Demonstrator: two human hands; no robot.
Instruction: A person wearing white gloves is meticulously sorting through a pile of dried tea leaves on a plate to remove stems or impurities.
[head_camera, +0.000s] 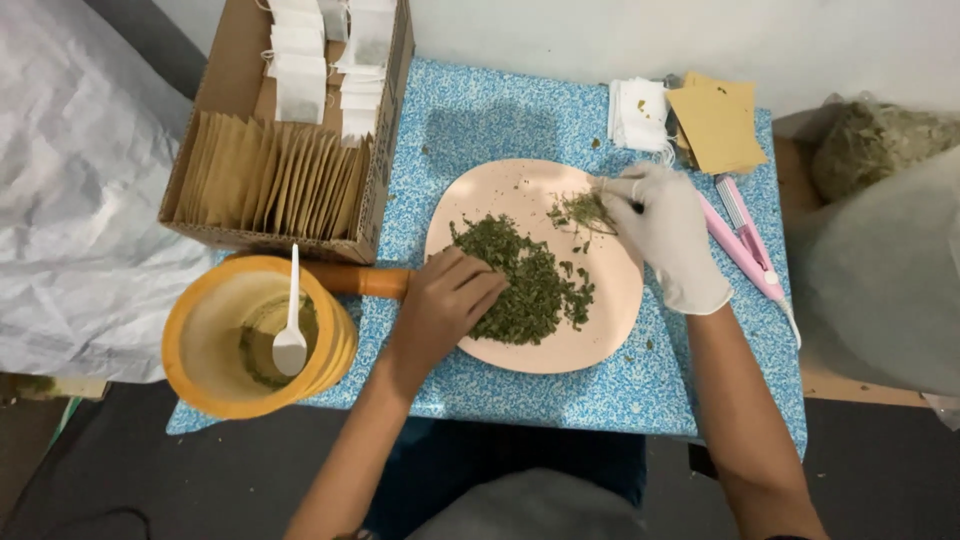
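Plainly, the heap of dried leaves (525, 285) runs lengthwise from upper left to lower right across the pink plate (610, 330). Bare left hand (445, 305) rests half-curled on the heap; gloved right hand (665, 235) pinches a small tuft of leaves (582, 210).

One pink plate (600, 340) at centre, bearing one heap of dried green leaves (525, 280); one orange pot (190, 340) at 8 o'clock holding one white spoon (291, 335); one cardboard box (385, 200) at 10 o'clock; one stack of tan envelopes (718, 125) at 1 o'clock; two hands, one gloved (665, 235), one bare (445, 300)
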